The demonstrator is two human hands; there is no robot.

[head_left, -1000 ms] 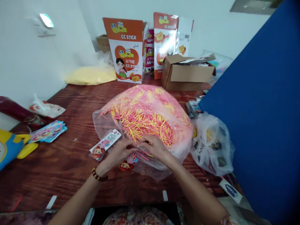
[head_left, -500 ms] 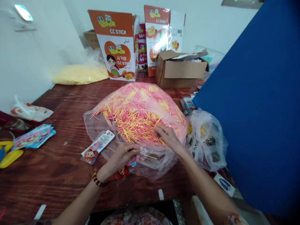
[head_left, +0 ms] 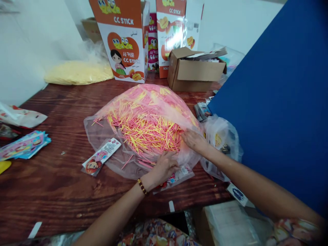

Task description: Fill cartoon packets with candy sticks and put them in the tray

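A large clear plastic bag (head_left: 123, 167) lies on the table, its mouth towards me, full of thin pink and yellow sticks (head_left: 148, 133). My right hand (head_left: 194, 140) is closed on the film at the right side of the mouth, fingertips beside the sticks. Over the front edge of the bag is my left hand (head_left: 164, 168), palm down, its fingers apart. Beneath and beside it lies a small printed clear pouch (head_left: 183, 173), partly covered by the hand. A second printed pouch (head_left: 101, 157) rests on the bag's left front edge.
Behind stand CC Stick cartons (head_left: 125, 44) and an open cardboard box (head_left: 197, 73). A bag of yellow sticks (head_left: 79, 73) lies back left. Printed packets (head_left: 28, 145) are at the left. A knotted clear bag (head_left: 222, 147) sits right, beside a blue panel (head_left: 282, 119).
My left hand has moved right and its pinch has loosened. My right hand has shifted right to the bag's film. The small pouch now lies further right, and the view has shifted.
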